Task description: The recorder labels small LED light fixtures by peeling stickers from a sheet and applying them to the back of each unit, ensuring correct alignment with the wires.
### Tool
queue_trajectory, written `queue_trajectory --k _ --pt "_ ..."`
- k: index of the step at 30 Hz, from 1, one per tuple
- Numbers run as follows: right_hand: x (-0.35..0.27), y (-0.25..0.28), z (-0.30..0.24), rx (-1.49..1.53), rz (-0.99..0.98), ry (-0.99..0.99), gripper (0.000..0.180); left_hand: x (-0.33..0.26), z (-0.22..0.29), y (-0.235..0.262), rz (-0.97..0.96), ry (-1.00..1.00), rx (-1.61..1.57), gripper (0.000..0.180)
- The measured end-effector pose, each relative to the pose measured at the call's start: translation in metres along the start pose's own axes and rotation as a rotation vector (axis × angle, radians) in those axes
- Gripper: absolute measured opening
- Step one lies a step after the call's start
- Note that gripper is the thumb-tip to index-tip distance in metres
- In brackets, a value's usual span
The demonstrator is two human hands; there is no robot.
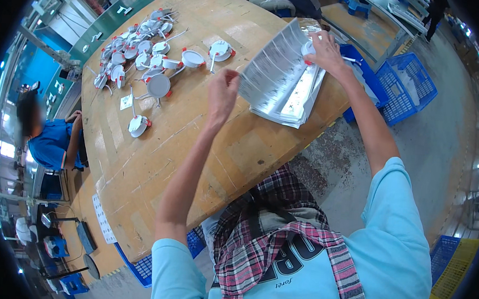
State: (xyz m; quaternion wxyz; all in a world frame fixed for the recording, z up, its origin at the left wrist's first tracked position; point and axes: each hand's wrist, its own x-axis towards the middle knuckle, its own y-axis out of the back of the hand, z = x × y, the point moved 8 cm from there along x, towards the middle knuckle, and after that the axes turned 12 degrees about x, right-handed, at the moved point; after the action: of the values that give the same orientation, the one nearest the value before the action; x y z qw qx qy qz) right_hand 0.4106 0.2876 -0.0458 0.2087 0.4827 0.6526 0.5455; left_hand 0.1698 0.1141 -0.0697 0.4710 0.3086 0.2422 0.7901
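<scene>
My left hand [223,91] pinches the lower edge of a lifted sheet of grey printed labels [271,64], which curls up off a flat stack of label sheets [289,100] on the wooden table [156,161]. My right hand [325,49] holds a round white lamp fitting with red clips [308,48] at the upper end of the sheets. Many more round white fittings with red clips and wires [141,50] lie spread over the far left part of the table, one [138,125] nearer to me.
Blue plastic crates [405,88] stand on the floor to the right of the table, another [144,264] below its near edge. A person in a blue shirt [51,140] sits at the left. A yellow crate [454,272] is at the lower right.
</scene>
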Motion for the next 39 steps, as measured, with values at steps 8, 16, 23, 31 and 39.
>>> queue_trajectory --k 8,16,23,31,39 --pt "-0.042 0.058 -0.162 0.284 0.387 0.623 0.084 -0.058 0.006 0.177 0.232 -0.309 0.381 0.014" --pt "-0.133 -0.026 -0.244 0.53 -0.352 0.797 0.062 -0.187 -0.019 0.226 0.324 -0.493 0.602 0.021" --pt "-0.152 -0.054 -0.264 0.874 -0.754 0.553 0.085 -0.173 -0.034 0.232 0.467 -0.347 0.582 0.022" --pt "-0.108 -0.038 -0.3 0.721 -0.823 0.519 0.036 -0.153 -0.022 0.268 0.584 -0.347 0.645 0.021" --pt "-0.172 -0.02 -0.269 0.46 -0.042 1.013 0.027 -0.236 -0.028 0.229 0.315 -0.431 0.678 0.044"
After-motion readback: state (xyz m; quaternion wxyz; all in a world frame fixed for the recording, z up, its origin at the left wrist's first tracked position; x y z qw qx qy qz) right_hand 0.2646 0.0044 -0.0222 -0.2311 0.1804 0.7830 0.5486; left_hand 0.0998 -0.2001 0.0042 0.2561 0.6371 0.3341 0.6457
